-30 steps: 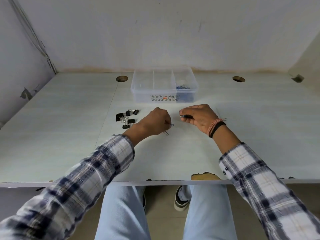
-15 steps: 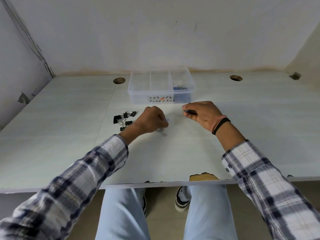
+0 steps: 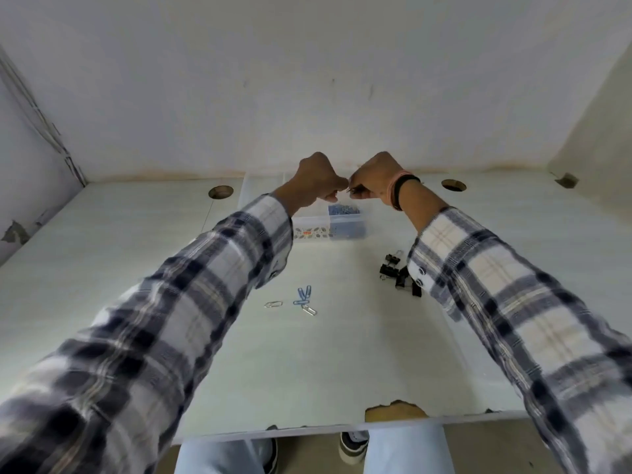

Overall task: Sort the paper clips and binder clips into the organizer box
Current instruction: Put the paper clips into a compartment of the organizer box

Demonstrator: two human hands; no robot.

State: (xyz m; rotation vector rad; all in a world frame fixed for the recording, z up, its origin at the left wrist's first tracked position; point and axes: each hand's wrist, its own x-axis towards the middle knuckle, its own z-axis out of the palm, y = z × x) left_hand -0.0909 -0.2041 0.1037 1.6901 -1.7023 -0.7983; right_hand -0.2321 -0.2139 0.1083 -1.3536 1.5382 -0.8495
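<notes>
Both hands meet above clear plastic organizer box (image 3: 345, 223).
Left hand (image 3: 319, 181) and right hand (image 3: 372, 179) fingers curled, pinching small clips; loose paper clips (image 3: 304, 300) nearer the bench's front edge than box.

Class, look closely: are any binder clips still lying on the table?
Yes, a cluster of black binder clips lies on the table, beside the right sleeve.

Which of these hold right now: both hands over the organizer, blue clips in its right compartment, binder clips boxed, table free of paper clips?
1. Both hands, left hand and right hand, are raised over the organizer box. True.
2. Blue paper clips fill its right compartment. True.
3. The black binder clips are in the box. False: they lie on the table.
4. No paper clips remain on the table. False: loose paper clips lie there.
</notes>
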